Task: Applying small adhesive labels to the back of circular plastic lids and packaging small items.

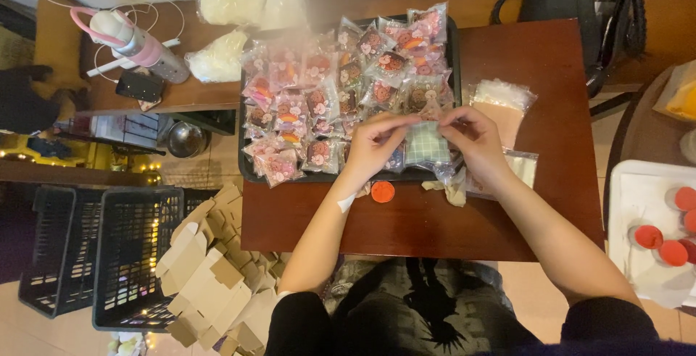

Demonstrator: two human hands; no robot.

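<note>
Left hand (373, 141) and right hand (473, 137) both pinch the top edge of a small clear packet (426, 144) with a pale green checked backing, holding it between them above the front edge of a black tray (250, 171). The tray is full of pink wrapped treats (319, 102). A red round lid (382, 192) lies on the dark wooden table (551, 59), just below the hands.

black crates (138, 254): 2 | trays (250, 171): 1 | pink bottles (141, 46): 1 | phones (139, 85): 1 | orange discs (382, 192): 1
</note>
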